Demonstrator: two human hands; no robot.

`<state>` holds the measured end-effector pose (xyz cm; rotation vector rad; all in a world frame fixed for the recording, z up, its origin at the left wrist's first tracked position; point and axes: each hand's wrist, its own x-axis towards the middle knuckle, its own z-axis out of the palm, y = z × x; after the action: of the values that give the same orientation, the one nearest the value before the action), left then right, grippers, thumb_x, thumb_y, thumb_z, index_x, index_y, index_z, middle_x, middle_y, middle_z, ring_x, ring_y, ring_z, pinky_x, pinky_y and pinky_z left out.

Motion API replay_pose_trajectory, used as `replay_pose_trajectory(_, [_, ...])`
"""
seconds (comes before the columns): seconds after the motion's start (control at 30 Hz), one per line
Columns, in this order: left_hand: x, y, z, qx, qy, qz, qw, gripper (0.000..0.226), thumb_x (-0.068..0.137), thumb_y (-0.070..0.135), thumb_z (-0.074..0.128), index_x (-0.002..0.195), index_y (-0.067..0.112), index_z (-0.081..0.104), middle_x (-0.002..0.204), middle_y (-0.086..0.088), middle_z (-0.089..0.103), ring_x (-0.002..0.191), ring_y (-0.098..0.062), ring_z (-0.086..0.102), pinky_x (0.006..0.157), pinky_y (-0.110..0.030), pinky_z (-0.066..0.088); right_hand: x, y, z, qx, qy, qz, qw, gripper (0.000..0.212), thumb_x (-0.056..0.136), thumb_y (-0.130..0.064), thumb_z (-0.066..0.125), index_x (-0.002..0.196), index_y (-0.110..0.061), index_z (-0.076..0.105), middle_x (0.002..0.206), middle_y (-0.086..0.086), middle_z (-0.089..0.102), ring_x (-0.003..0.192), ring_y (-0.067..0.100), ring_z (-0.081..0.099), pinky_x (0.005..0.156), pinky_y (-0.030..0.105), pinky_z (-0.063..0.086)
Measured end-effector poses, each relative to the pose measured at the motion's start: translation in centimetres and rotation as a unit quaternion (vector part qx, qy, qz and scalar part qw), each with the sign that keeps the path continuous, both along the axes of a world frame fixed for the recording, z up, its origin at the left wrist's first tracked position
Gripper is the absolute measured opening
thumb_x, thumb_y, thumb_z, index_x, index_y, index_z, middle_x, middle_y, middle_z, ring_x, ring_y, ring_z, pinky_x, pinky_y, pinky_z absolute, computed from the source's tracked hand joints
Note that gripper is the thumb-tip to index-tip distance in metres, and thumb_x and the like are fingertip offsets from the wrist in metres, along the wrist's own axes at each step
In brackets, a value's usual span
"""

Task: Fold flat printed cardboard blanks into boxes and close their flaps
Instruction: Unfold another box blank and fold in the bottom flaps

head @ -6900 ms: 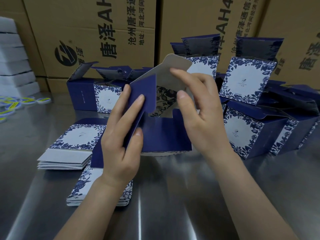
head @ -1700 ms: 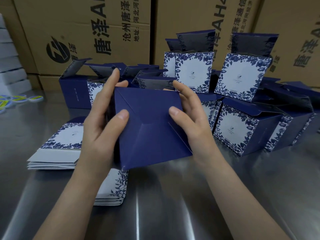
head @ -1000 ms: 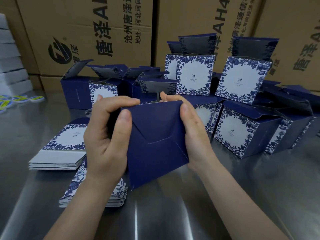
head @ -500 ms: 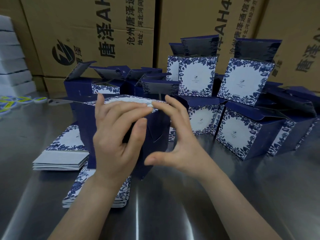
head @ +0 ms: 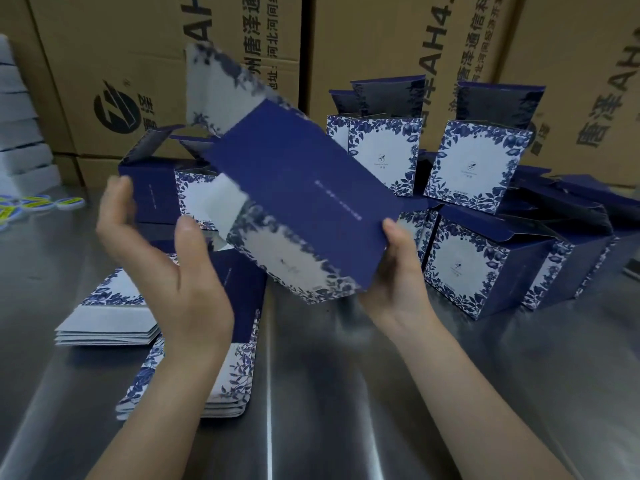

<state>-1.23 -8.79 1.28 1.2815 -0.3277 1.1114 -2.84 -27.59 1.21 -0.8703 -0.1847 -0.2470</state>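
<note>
A navy box with blue-and-white floral panels (head: 298,202) is tilted in mid-air above the steel table, blurred by motion, its top flap sticking up at the upper left. My right hand (head: 398,271) grips its lower right corner, thumb on the navy side. My left hand (head: 166,258) is held open beside the box's left end, palm facing it, fingers straight, holding nothing. Two stacks of flat printed blanks lie under my left arm: one at the left (head: 107,317), one nearer me (head: 235,382).
Several folded boxes with raised lids stand at the back and right (head: 481,168), one close by my right hand (head: 485,268). Large brown shipping cartons (head: 381,46) form a wall behind. White foam blocks (head: 20,133) and small yellow-blue discs (head: 34,202) sit at the far left of the steel table (head: 346,410).
The box has been turned from bottom-up to tilted with its side showing, and lifted. My left hand has let go and opened; my right hand now holds the box alone.
</note>
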Motion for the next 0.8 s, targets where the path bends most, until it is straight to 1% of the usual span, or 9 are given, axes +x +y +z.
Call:
replay_pose_trajectory(0.07, [0.4,0.0,0.3,-0.078,0.095,-0.089,0.988,0.074,0.085,0.042,0.052,0.148,0.015,0.024,0.155,-0.005,0.027,0.138,-0.011,0.036,0.11,-0.02,0.034,0.1,-0.4,-0.2,0.057,0.019,0.064,0.996,0.054,0.074,-0.042,0.07,0.12,-0.017,0.06,0.113,0.004,0.069,0.099,0.023,0.066,0.085,0.034,0.053])
replay_pose_trajectory(0.1, [0.5,0.0,0.4,-0.106,0.142,-0.147,0.973,0.085,0.077,0.053,0.056,0.149,0.025,0.021,0.155,0.003,0.026,0.136,-0.003,0.037,0.109,-0.02,0.035,0.1,-0.5,-0.3,0.072,0.029,0.089,0.993,0.052,0.076,-0.043,0.068,0.12,-0.017,0.062,0.114,0.004,0.069,0.101,0.023,0.066,0.089,0.035,0.052])
replay_pose_trajectory(0.17, [1.0,0.0,0.2,-0.11,0.208,-0.25,0.939,0.094,0.069,0.064,0.062,0.149,0.041,0.018,0.155,0.009,0.032,0.139,-0.008,0.038,0.113,-0.035,0.032,0.2,-0.7,-0.8,0.077,0.05,0.115,0.989,0.052,0.074,-0.046,0.067,0.117,-0.017,0.065,0.115,0.004,0.068,0.106,0.023,0.063,0.099,0.039,0.044])
replay_pose_trajectory(0.23, [1.0,-0.2,-0.1,-0.086,0.212,-0.338,0.913,0.082,0.077,0.057,0.065,0.148,0.046,0.024,0.148,0.009,0.047,0.135,-0.02,0.048,0.106,-0.041,0.037,0.4,-0.9,-1.2,0.071,0.073,0.129,0.986,0.046,0.075,-0.049,0.064,0.11,-0.02,0.07,0.113,0.001,0.069,0.106,0.022,0.062,0.097,0.038,0.044])
replay_pose_trajectory(0.33, [1.0,-0.8,-0.6,-0.092,0.179,-0.416,0.887,0.075,0.082,0.043,0.067,0.148,0.031,0.034,0.129,0.01,0.064,0.117,-0.013,0.064,0.091,-0.038,0.054,0.5,-1.1,-1.5,0.047,0.124,0.145,0.98,0.046,0.083,-0.053,0.054,0.113,-0.023,0.068,0.122,0.002,0.066,0.112,0.023,0.06,0.092,0.038,0.047])
replay_pose_trajectory(0.43, [1.2,-0.8,-0.8,-0.101,0.189,-0.427,0.878,0.079,0.075,0.046,0.066,0.146,0.025,0.042,0.133,0.004,0.063,0.121,-0.015,0.061,0.085,-0.03,0.056,0.6,-1.2,-1.5,0.016,0.174,0.124,0.977,0.047,0.086,-0.048,0.053,0.122,-0.02,0.063,0.131,0.007,0.061,0.121,0.027,0.055,0.099,0.041,0.044])
replay_pose_trajectory(0.57, [1.6,-0.7,-1.2,-0.076,0.202,-0.382,0.899,0.068,0.077,0.049,0.063,0.142,0.033,0.047,0.13,0.008,0.065,0.118,-0.013,0.063,0.088,-0.034,0.053,0.9,-1.1,-1.0,-0.146,0.166,-0.01,0.975,0.025,0.098,-0.027,0.049,0.115,-0.017,0.062,0.091,-0.002,0.073,0.08,0.014,0.069,0.067,0.025,0.055])
replay_pose_trajectory(0.67, [1.6,-0.7,-1.6,-0.033,0.22,-0.329,0.918,0.07,0.075,0.057,0.062,0.141,0.043,0.044,0.138,0.016,0.057,0.127,-0.01,0.055,0.106,-0.045,0.043,0.7,-0.8,-0.8,-0.29,0.102,-0.184,0.934,0.031,0.097,-0.012,0.055,0.125,-0.024,0.053,0.11,-0.003,0.064,0.101,0.018,0.063,0.088,0.036,0.051])
replay_pose_trajectory(0.8, [0.9,-1.4,-1.6,0.016,0.206,-0.333,0.92,0.059,0.08,0.054,0.058,0.137,0.05,0.045,0.137,0.022,0.056,0.127,-0.004,0.053,0.106,-0.039,0.044,0.1,-0.4,-0.2,-0.324,0.009,-0.227,0.918,0.031,0.099,-0.003,0.047,0.12,-0.021,0.06,0.121,0.002,0.062,0.113,0.017,0.06,0.1,0.035,0.048])
